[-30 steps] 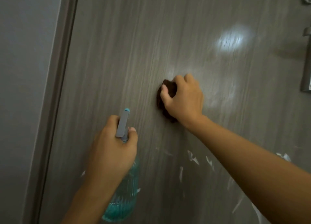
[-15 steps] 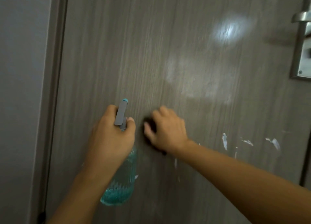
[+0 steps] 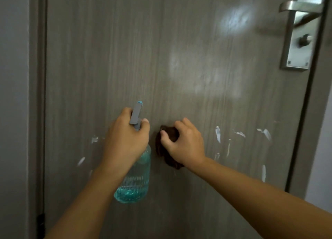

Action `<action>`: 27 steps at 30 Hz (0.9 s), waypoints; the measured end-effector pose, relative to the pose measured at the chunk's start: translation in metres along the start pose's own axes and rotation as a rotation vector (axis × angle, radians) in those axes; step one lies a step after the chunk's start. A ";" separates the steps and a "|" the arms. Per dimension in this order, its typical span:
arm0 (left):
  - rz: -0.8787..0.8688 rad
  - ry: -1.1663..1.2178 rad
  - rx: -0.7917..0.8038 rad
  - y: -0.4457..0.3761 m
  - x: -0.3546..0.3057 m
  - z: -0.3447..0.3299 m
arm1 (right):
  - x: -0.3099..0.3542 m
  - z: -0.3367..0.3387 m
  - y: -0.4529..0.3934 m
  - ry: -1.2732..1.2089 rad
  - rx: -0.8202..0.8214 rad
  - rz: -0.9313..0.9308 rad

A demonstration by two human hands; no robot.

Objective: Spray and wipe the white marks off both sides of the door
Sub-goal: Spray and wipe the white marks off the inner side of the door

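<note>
A grey-brown wood-grain door [image 3: 125, 50] fills the view. White marks [image 3: 217, 133] streak its lower part to the right of my hands, and more white marks [image 3: 81, 161] show at the lower left. My left hand [image 3: 125, 140] grips a clear spray bottle [image 3: 134, 181] with blue liquid and a grey nozzle pointing up at the door. Beside it my right hand [image 3: 185, 143] presses a dark brown cloth [image 3: 165, 149] flat against the door. A pale wet smear [image 3: 206, 77] lies above my hands.
A steel lever handle with its plate [image 3: 300, 32] sits at the upper right by the door's edge. The grey door frame [image 3: 36, 95] and wall run down the left side. A light wall shows past the door's right edge.
My right hand has slid the cloth down the door from the smeared patch to beside the bottle. The view shifted, bringing the handle and lower marks into sight.
</note>
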State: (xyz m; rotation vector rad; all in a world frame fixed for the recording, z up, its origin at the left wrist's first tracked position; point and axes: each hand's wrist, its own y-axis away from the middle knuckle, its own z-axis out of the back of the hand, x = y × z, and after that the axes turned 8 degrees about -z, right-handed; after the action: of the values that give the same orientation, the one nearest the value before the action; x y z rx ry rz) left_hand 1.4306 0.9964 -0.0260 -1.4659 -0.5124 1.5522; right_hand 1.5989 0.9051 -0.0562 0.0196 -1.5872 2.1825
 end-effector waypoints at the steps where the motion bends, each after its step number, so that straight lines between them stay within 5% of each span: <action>1: -0.010 0.004 0.017 0.001 -0.004 -0.006 | -0.007 0.016 0.000 -0.022 -0.037 -0.027; 8: -0.058 0.103 0.144 0.028 -0.047 -0.079 | -0.088 0.115 0.012 -0.014 -0.233 -0.254; 22: -0.034 0.370 0.388 0.061 -0.142 -0.220 | -0.213 0.220 0.027 0.026 -0.348 -0.519; 27: 0.019 0.398 0.373 0.075 -0.138 -0.234 | -0.214 0.234 0.003 -0.192 -0.522 -0.658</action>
State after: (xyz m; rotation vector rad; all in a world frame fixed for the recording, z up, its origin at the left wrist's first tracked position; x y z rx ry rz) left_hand 1.6087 0.7803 -0.0580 -1.4331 0.0251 1.2415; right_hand 1.7353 0.6194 -0.0356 0.5240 -1.8704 1.2676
